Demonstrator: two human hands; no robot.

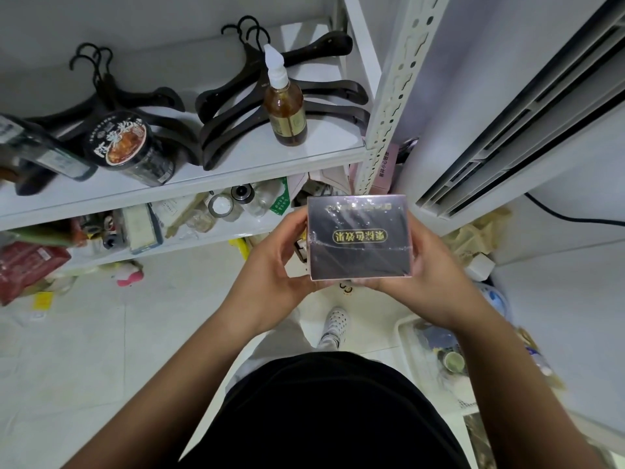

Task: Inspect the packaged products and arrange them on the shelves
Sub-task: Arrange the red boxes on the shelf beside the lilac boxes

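I hold a dark, shiny box (pixel 359 236) wrapped in clear film, with gold characters on its top face, in front of me at chest height. My left hand (pixel 274 265) grips its left side and my right hand (pixel 429 275) grips its right side and underside. The box hangs over the floor, just in front of the white shelf unit (pixel 236 157). On the upper shelf stand a brown bottle (pixel 285 106) with a white nozzle cap and a black round tub (pixel 125 143) with a printed lid. Black hangers (pixel 236 106) lie behind them.
The lower shelf (pixel 189 238) is crowded with jars, packets and small boxes. A white perforated upright (pixel 389 96) stands right of the shelves, and an air conditioner unit (pixel 524 113) beyond it. A white bin (pixel 436 350) with items sits on the floor at my right.
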